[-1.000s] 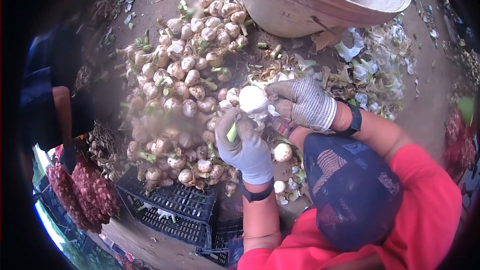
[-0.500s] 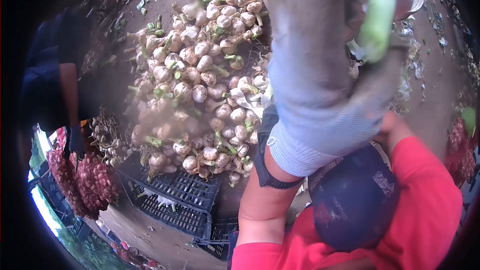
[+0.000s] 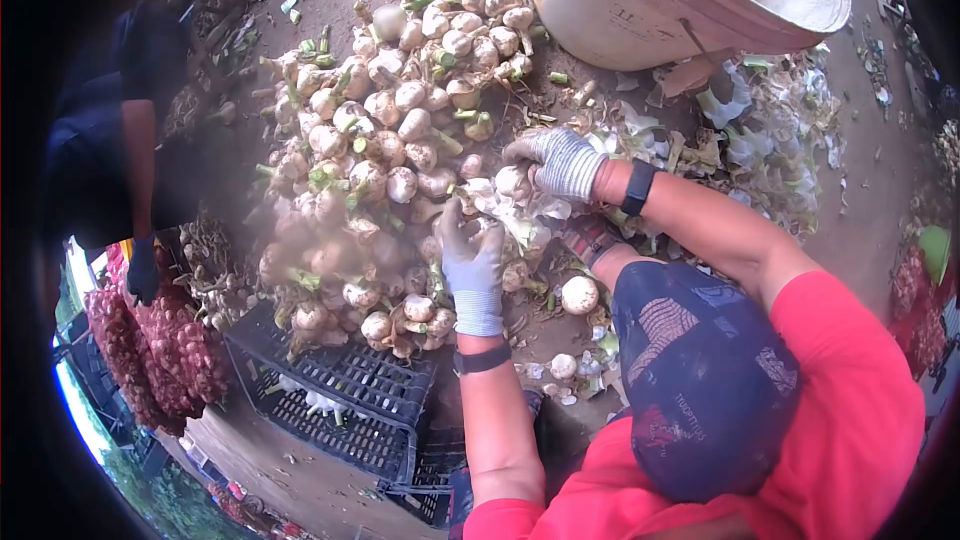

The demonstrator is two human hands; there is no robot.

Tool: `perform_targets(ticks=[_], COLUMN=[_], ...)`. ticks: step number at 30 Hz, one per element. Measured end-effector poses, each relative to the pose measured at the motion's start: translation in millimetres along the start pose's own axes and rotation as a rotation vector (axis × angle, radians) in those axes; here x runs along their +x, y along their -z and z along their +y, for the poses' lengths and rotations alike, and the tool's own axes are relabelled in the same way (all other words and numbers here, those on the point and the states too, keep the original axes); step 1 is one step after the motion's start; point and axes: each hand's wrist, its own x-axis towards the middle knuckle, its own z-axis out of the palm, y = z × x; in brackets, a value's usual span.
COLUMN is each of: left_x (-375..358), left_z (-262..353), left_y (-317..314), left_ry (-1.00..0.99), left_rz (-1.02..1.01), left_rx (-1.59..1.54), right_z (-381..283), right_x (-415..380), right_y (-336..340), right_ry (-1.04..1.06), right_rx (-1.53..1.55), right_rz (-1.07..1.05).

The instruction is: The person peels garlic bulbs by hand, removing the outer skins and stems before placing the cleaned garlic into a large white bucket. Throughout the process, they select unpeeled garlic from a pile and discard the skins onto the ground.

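Observation:
Below me, a heap of garlic bulbs [image 3: 400, 130] with cut green stems lies on the ground. My left hand [image 3: 472, 265], in a grey-and-white work glove, is at the heap's near right side, thumb and fingers apart. My right hand [image 3: 565, 165], gloved the same way, curls its fingers and thumb round a garlic bulb [image 3: 513, 182] at the heap's right edge; its fingertips are partly hidden. Pale peeled skins [image 3: 515, 215] lie between the two hands. A loose white bulb [image 3: 580, 294] rests to the right of my left hand.
A large white bucket [image 3: 620, 20] stands at the upper right, beside scattered garlic skins [image 3: 775, 155]. Black plastic crates [image 3: 350, 390] lie at the lower left. Another person's gloved hand [image 3: 142, 275] is at red mesh sacks [image 3: 165, 360] on the left. A navy cap [image 3: 700, 380] fills the lower right.
A raised gloved arm, large and blurred before the camera beside a green-and-white stalk, has come down. Both hands are now low at the heap, and the bucket shows fully.

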Motion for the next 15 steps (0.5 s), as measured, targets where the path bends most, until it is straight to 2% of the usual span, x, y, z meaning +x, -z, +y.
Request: perform_targets(ticks=[1, 2, 3, 5, 7, 8, 9, 11, 13, 15], left_x=[-1, -4, -3, -9, -13, -14, -13, -11, -14, -13], left_z=[8, 19, 26, 46, 57, 58, 49, 33, 34, 41], left_y=[-2, -3, -4, -3, -8, -9, -11, -19, -21, -19], left_ry=[-0.096, 0.115, 0.106, 0.222, 0.222, 0.225, 0.226, -0.173, -0.172, -0.359], left_rz=[-0.018, -0.195, -0.287, -0.328, -0.25, -0.176, -0.176, -0.132, -0.096, -0.026], left_rx=[0.096, -0.329, -0.463, -0.757, -0.797, -0.828, -0.826, -0.353, -0.297, -0.133], right_z=[-2, -12, -24, -29, -23, -23, -40, -67, -51, -52], right_x=[-7, -17, -28, -34, -35, -39, -43, -55, -53, -51], right_y=[5, 14, 19, 18, 12, 7, 15, 34, 20, 29], right_ry=[0.104, 0.088, 0.071, 0.115, -0.271, -0.275, -0.276, -0.303, -0.296, -0.347], right_rx=[0.126, 0.346, 0.566, 0.561, 1.681, 1.425, 1.427, 0.894, 0.959, 1.02], right_rz=[-0.009, -0.05, -0.09, -0.029, -0.057, 0.004, 0.003, -0.095, -0.02, -0.13])
